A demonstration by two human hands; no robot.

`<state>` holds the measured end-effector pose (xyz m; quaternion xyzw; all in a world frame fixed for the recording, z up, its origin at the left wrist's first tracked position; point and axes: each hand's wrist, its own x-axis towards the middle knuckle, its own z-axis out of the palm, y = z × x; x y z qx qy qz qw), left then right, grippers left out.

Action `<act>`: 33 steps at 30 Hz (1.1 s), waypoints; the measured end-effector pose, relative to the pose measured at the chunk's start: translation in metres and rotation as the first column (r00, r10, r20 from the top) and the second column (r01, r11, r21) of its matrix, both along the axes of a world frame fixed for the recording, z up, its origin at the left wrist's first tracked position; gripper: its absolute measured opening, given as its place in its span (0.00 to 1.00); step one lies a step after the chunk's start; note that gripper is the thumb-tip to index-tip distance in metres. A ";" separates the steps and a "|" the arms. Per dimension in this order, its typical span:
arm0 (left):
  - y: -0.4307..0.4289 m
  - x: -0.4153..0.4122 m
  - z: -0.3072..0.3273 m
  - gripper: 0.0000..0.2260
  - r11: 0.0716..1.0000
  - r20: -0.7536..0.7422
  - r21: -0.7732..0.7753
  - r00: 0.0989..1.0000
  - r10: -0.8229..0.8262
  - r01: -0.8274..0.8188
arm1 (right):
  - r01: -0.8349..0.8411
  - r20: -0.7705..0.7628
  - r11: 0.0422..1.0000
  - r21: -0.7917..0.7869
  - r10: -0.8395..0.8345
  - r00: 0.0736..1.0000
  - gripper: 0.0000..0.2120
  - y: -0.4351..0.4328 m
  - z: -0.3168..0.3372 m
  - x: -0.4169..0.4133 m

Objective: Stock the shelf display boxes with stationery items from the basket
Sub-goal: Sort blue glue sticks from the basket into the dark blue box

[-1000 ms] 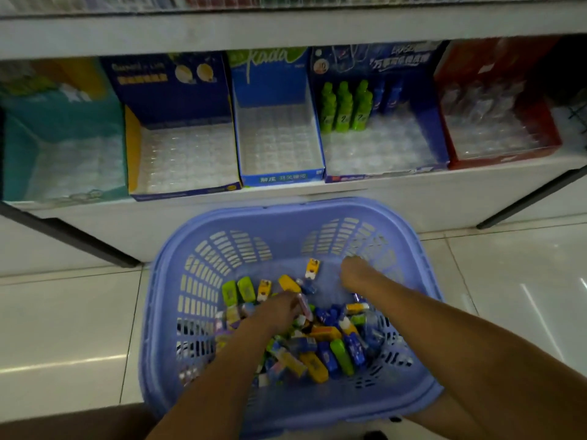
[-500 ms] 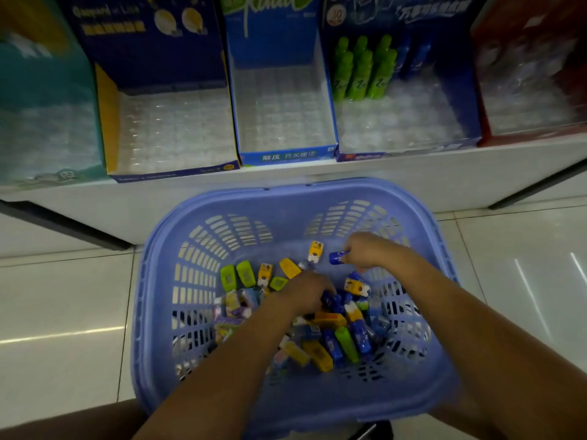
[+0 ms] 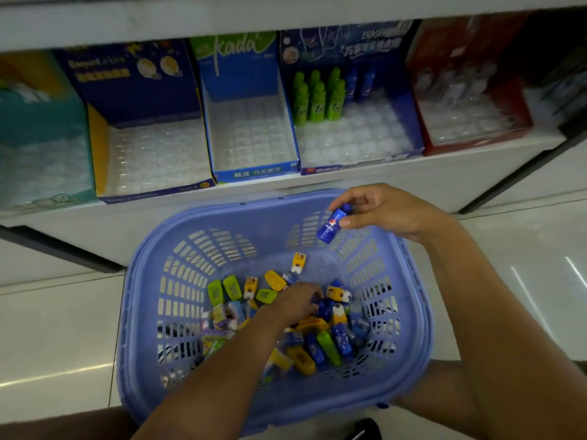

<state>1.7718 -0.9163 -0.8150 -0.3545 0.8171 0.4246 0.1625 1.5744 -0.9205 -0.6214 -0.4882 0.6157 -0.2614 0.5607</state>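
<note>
A blue plastic basket sits on the floor below the shelf, holding several small stationery items in yellow, green and blue. My right hand is raised over the basket's far rim and pinches a small blue bottle-shaped eraser. My left hand is down among the items, fingers curled into the pile; what it holds is hidden. On the shelf, a dark blue display box holds several green bottles and a few blue ones at its back.
Other display boxes line the shelf: a teal one, a navy and yellow one, a light blue one and a red one, all with clear tray inserts. White floor tiles surround the basket.
My right hand has lifted out of the basket with the blue eraser and now is above the far rim. My left hand stays in the pile. The view has tilted up.
</note>
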 end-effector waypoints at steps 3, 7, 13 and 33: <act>0.001 -0.005 -0.005 0.17 0.999 0.080 -0.012 0.996 -0.030 0.031 | -0.001 0.016 1.000 0.002 0.001 1.000 0.13 0.008 0.006 -0.016; -0.005 -0.012 -0.004 0.13 0.996 0.179 0.069 0.982 -0.059 0.048 | 0.046 0.128 0.998 0.037 -0.050 0.990 0.12 0.016 0.007 -0.034; -0.007 -0.011 -0.003 0.16 0.999 0.206 0.051 0.978 -0.020 0.010 | 0.207 0.186 0.977 -0.044 -0.196 0.963 0.07 0.013 0.006 -0.038; -0.081 -0.066 0.228 0.06 0.826 -0.689 -0.200 0.675 0.264 -0.527 | 0.360 -0.240 0.693 -0.625 -0.610 0.756 0.12 -0.046 0.068 -0.088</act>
